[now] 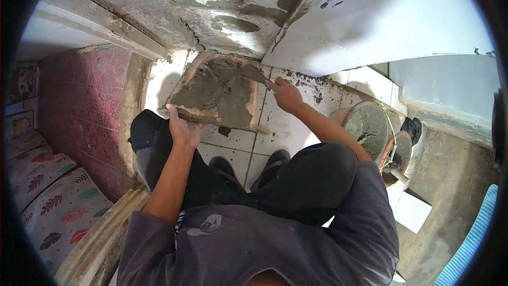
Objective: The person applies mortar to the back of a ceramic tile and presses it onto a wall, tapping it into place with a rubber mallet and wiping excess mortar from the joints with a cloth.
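Note:
A square tile [210,114] with a reddish-brown back lies tilted in front of me, thickly coated with wet grey mortar [217,89]. My left hand [184,128] grips its near left corner, thumb on top and fingers tucked underneath. In my right hand [286,95] is a trowel [255,73], held by its handle. The trowel's blade rests on the mortar at the tile's far right side. Bare reddish patches show through along the near and right edges of the tile.
A bucket [365,127] of grey mortar stands at my right, beside a smaller orange container [403,145]. Patchy wall [233,24] rises ahead, meeting a smooth white panel [381,16]. Mortar spatters dot the white floor tiles [280,127]. Leaf-patterned fabric [63,206] lies at left.

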Tool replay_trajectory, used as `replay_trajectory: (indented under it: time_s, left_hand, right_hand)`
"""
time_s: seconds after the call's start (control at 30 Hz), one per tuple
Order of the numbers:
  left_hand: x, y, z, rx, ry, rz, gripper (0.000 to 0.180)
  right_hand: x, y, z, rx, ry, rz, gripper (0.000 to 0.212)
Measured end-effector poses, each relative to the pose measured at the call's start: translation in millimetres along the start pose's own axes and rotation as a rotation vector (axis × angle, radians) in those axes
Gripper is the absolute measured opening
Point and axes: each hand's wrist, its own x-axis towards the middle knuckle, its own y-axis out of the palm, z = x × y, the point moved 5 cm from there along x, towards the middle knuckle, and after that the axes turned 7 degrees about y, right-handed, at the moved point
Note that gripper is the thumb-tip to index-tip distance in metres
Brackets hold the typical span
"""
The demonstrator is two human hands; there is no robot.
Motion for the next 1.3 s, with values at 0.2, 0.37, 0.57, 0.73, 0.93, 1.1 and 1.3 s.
replay_trajectory:
  time_s: [0.2,0.37,0.57,0.73,0.93,1.1,1.3]
  left_hand:
    - [-2.0,1.5,-2.4,-0.005,0.003,-0.073,0.059]
    - [-4.9,9.0,-2.5,-0.033,-0.016,0.012,0.058]
    - [7.5,-4.7,7.8,-0.105,-0.073,-0.088,0.055]
    - [4.8,-0.8,-4.8,-0.074,-0.040,0.021,0.049]
    - [7.6,-15.2,-8.3,-0.051,-0.019,-0.119,0.047]
    - [17.2,-28.4,3.3,-0.097,-0.018,0.135,0.048]
    - [-4.6,2.0,-1.0,-0.032,0.004,-0.016,0.054]
  right_hand:
    - [-42.7,-59.5,-6.1,0.012,-0.010,0.132,0.043]
    - [-118.5,-85.8,-53.6,0.411,0.224,0.041,0.044]
    - [-255.3,-127.6,-142.0,0.864,1.000,-0.190,0.046]
    - [-311.5,-97.1,-239.5,-0.299,1.096,0.134,0.040]
    - [-277.0,-19.5,-282.2,-0.244,1.110,0.264,0.039]
    - [-286.1,20.7,-309.7,-0.247,0.788,0.115,0.048]
    - [-271.6,36.7,-325.0,0.062,1.137,0.124,0.053]
